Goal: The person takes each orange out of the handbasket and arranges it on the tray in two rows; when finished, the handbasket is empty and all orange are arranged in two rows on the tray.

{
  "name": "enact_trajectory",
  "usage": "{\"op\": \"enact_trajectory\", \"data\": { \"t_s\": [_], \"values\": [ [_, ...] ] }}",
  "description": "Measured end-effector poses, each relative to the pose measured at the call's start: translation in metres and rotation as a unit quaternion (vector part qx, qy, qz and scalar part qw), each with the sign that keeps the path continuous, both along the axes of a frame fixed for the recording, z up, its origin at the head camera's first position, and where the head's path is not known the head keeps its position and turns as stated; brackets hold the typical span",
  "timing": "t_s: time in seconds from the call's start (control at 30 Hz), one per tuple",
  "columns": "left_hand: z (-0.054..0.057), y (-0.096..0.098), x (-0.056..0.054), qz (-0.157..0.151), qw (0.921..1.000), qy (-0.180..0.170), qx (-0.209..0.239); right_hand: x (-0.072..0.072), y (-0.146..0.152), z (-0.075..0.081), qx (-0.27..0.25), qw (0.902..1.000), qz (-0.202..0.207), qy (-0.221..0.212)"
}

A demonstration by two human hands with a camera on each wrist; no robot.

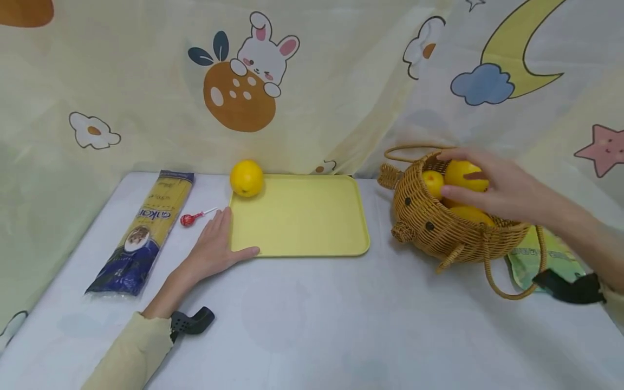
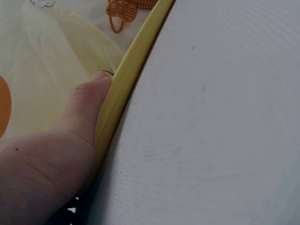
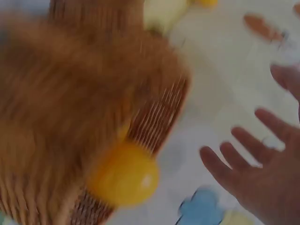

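Observation:
A shallow yellow tray [image 1: 299, 216] lies on the white table. My left hand [image 1: 212, 238] rests along its left edge, fingers straight and thumb at the front rim [image 2: 124, 89]. An orange [image 1: 246, 178] sits on the tray's back left corner. On the right, a wicker basket [image 1: 414, 216] shaped like an animal leans over, holding several yellow fruits [image 1: 470, 215]. My right hand [image 1: 507, 184] is over the basket's mouth, partly covering a large yellow fruit [image 1: 460, 172]. In the right wrist view its fingers [image 3: 253, 143] are spread apart, with nothing gripped.
A long blue and yellow food packet [image 1: 141, 233] lies at the left. Between it and the tray is a red lollipop [image 1: 190, 219]. A green packet [image 1: 551, 257] lies partly under the basket's handle. A printed cloth [image 1: 341, 81] hangs behind the table.

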State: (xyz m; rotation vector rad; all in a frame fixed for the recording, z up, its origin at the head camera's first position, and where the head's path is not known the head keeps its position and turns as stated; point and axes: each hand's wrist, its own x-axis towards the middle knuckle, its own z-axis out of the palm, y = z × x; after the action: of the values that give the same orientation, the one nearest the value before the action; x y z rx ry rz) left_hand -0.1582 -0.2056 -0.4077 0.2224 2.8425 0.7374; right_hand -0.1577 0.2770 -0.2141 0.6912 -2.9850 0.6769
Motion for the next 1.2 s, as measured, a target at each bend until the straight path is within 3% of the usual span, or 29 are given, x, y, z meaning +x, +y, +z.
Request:
{"op": "enact_trajectory", "data": {
  "t_s": [0.17,0.3,0.53,0.77,0.87,1.0,1.2],
  "values": [
    [-0.001,0.0,0.0,0.004,1.0,-0.001,0.002,-0.064,0.041,0.016,0.118,0.9883,0.002,-0.097],
    [-0.001,0.002,0.0,0.002,1.0,-0.005,0.004,-0.086,0.061,0.011,0.135,0.9799,-0.01,-0.146],
    [0.0,0.002,0.0,0.002,1.0,0.002,-0.005,-0.094,0.074,-0.003,0.137,0.9717,-0.013,-0.192],
    [0.001,0.0,0.002,0.001,1.0,0.002,-0.008,-0.093,0.074,-0.01,0.125,0.9721,0.004,-0.198],
    [0.001,0.0,0.002,0.003,1.0,0.003,-0.008,-0.094,0.071,-0.018,0.121,0.9636,0.007,-0.238],
    [0.0,0.001,0.001,0.001,1.0,0.003,-0.006,-0.095,0.067,-0.026,0.113,0.9443,0.0,-0.309],
    [0.0,0.001,0.0,0.0,0.9999,0.007,-0.01,-0.1,0.063,-0.029,0.138,0.938,0.005,-0.318]
  ]
}}
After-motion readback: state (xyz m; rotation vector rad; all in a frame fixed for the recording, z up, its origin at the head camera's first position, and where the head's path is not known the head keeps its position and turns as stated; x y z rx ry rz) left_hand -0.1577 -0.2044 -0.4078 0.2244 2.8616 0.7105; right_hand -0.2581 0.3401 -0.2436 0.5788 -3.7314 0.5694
